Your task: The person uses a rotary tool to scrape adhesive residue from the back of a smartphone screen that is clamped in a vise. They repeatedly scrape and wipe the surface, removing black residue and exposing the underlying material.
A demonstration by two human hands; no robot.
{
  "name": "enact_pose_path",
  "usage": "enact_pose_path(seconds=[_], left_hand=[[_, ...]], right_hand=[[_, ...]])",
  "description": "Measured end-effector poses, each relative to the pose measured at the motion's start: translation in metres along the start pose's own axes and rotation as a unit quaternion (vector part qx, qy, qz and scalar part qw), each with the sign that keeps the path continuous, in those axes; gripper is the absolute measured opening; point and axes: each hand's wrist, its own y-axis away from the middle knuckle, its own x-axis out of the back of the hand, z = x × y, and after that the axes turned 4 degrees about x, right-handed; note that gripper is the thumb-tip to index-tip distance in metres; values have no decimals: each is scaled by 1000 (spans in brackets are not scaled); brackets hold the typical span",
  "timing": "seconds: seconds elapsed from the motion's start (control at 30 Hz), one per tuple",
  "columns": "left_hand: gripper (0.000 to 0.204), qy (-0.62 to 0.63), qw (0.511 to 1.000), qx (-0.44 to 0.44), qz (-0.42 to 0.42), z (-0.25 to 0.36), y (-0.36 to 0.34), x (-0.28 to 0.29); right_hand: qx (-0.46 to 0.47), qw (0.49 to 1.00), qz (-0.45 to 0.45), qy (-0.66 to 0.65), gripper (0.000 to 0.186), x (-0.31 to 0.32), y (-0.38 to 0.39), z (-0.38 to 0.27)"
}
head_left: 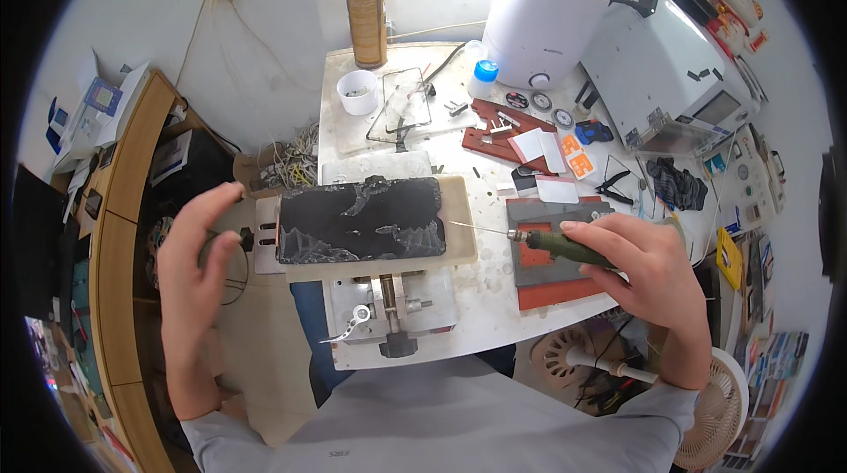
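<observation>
A black, phone-shaped panel lies flat on a beige pad over a metal clamping fixture. Its dark surface is patchy, with grey torn areas along the edges. My right hand grips a green-handled tool with a long thin metal needle. The needle points left, its tip over the pad's right side, just off the panel's edge. To the left of the fixture, my left hand is raised with thumb and fingers apart. It holds nothing and is near the fixture's black knob.
Under the tool lies a grey and red mat. Behind it are a brown tray, black pliers and a blue-capped bottle. A white cup, spray can and white humidifier-like device stand at the back. A fan is lower right.
</observation>
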Motion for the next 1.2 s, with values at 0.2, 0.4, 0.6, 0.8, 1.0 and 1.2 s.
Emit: enact_pose_path(seconds=[0.2,0.4,0.6,0.8,1.0,1.2], left_hand=[[76,-116,950,-266,-119,68,-6,-41],[84,-126,936,-289,-155,75,-15,-56],[83,-122,936,-289,-159,72,-16,-57],[82,-123,936,-291,-159,72,-16,-57],[82,-126,935,-291,-159,72,-16,-57],[82,-130,935,-290,-160,73,-16,-57]], right_hand=[[38,999,22,14,55,-8,-12,9],[37,999,15,22,53,-11,-19,10],[39,999,15,27,52,-13,-21,11],[37,999,3,26,53,-12,-20,11],[43,999,3,15,53,-12,-18,11],[45,999,-12,8,57,-11,-13,10]])
